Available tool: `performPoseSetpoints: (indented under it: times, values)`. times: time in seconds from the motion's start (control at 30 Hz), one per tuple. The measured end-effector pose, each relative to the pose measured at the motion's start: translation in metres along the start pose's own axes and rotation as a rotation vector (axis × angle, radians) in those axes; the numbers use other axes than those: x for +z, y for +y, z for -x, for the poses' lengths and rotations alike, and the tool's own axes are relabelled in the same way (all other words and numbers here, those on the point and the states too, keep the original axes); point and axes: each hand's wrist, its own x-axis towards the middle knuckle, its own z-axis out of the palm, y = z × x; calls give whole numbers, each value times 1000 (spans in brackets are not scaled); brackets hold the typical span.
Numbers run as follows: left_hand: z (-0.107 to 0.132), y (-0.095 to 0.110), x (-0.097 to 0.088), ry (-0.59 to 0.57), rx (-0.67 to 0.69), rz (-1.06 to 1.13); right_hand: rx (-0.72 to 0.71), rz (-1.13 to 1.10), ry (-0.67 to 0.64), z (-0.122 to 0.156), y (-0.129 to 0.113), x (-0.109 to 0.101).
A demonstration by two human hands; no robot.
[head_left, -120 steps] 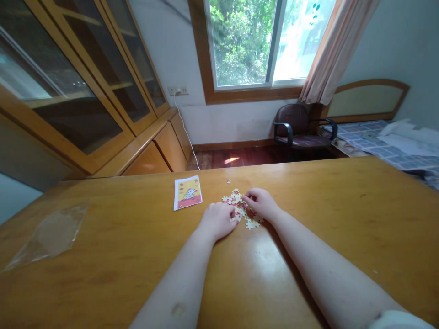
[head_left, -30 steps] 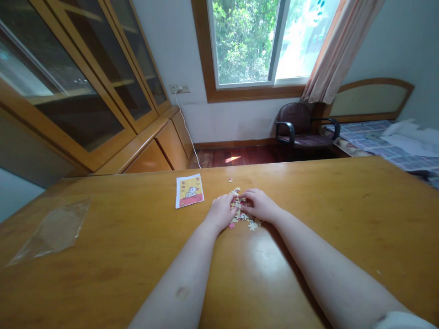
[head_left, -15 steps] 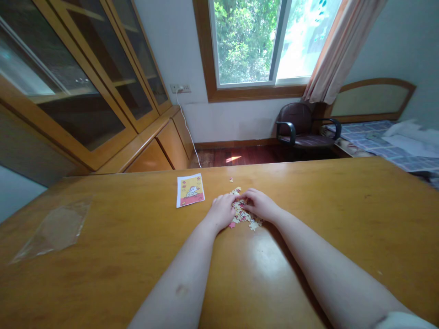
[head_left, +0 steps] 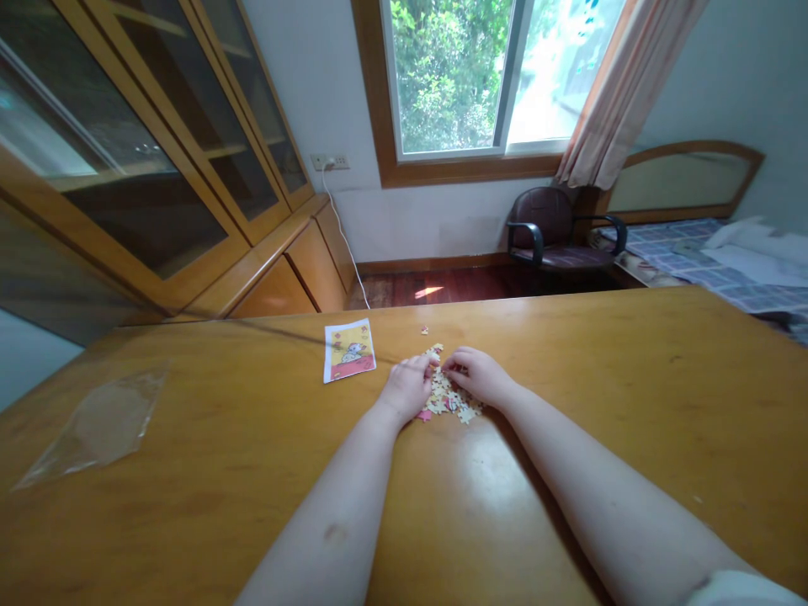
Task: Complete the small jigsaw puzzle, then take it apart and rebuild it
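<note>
A loose heap of jigsaw puzzle pieces [head_left: 451, 401], mostly pale cream with some pink and red ones, lies on the wooden table. My left hand [head_left: 407, 387] rests along the heap's left edge with its fingers curled together. At the right side is my right hand [head_left: 480, 375], fingers bent and fingertips drawn together over the pieces. Anything held in either hand is too small to make out. One separate puzzle piece [head_left: 425, 330] lies beyond the heap. To the left is a picture card [head_left: 349, 350] showing a white cartoon animal on yellow and pink.
On the left of the table [head_left: 240, 505] lies a clear plastic bag [head_left: 101, 421]. A glass-fronted cabinet [head_left: 208, 244] stands at the left. Past the far edge are an office chair [head_left: 549, 227] and a bed [head_left: 682, 244]; a white cord [head_left: 344, 236] hangs from the wall socket.
My hands have moved slightly apart; their fingertips were meeting over the heap before. More of the pieces between them shows. A thin dark streak now crosses the table's left side and the card.
</note>
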Motion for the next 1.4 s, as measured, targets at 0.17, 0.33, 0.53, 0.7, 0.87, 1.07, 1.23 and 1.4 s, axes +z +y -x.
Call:
performPoseSetpoints:
  times: [0.17,0.33,0.53,0.7,0.87,1.07,1.23,1.4]
  values:
    - [4,3,-6,51,108,88,70,-7,87,-1,4,-1]
    - [13,8,-9,-105,360,150,219,-11,230,-3,15,-1]
    - [10,1,-1,-140,402,147,253,13,233,-5,22,0]
    - [5,-3,7,-157,347,223,271,-3,221,-6,21,-1]
    - [5,-4,9,-114,293,244,279,0,204,-6,21,-1]
    - [11,9,-3,16,358,151,280,-5,196,-6,20,-2]
    - [24,35,-3,-169,503,55,273,-15,203,-6,21,0]
    - [25,41,5,-192,488,-15,273,-20,198,-6,21,0]
